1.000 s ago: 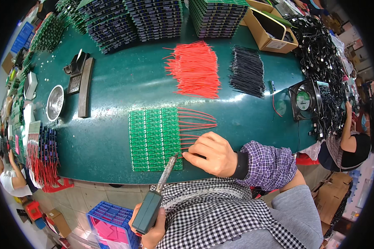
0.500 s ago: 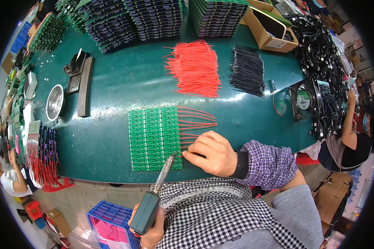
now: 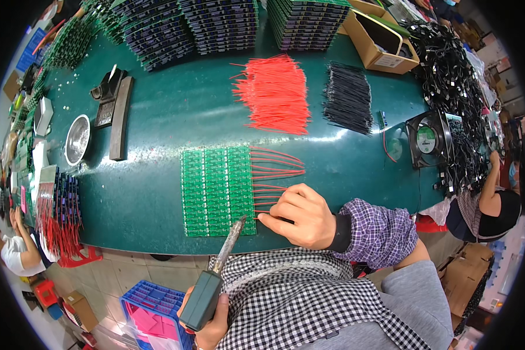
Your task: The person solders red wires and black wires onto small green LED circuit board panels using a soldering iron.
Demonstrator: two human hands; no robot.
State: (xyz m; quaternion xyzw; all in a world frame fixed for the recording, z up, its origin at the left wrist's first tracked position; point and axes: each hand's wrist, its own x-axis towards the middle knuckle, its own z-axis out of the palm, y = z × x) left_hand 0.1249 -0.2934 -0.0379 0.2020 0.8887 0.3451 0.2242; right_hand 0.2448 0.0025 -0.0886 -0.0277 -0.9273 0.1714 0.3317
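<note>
My left hand [image 3: 217, 328] is closed around the grey-green handle of a soldering iron [image 3: 200, 301]. The iron slants up and away, its tip at the right edge of a green circuit board panel [image 3: 216, 189], near the panel's lower right corner. My right hand [image 3: 304, 219] pinches a red wire [image 3: 257, 218] against that edge, right beside the tip. Whether the tip touches the wire end is too small to tell. Several red wires [image 3: 277, 156] stick out to the right from the panel's edge above my fingers.
Beyond the panel lie a red wire pile [image 3: 274, 96] and a black wire pile [image 3: 347, 98]. A metal bowl [image 3: 77, 140] and an iron stand [image 3: 106, 96] are at left, a fan [image 3: 427, 140] at right. Tall board stacks [image 3: 219, 26] line the back. Other people work at both sides.
The whole view has shifted slightly. The iron's tip and my right fingertips sit a touch lower along the panel's right edge; both hands keep their holds.
</note>
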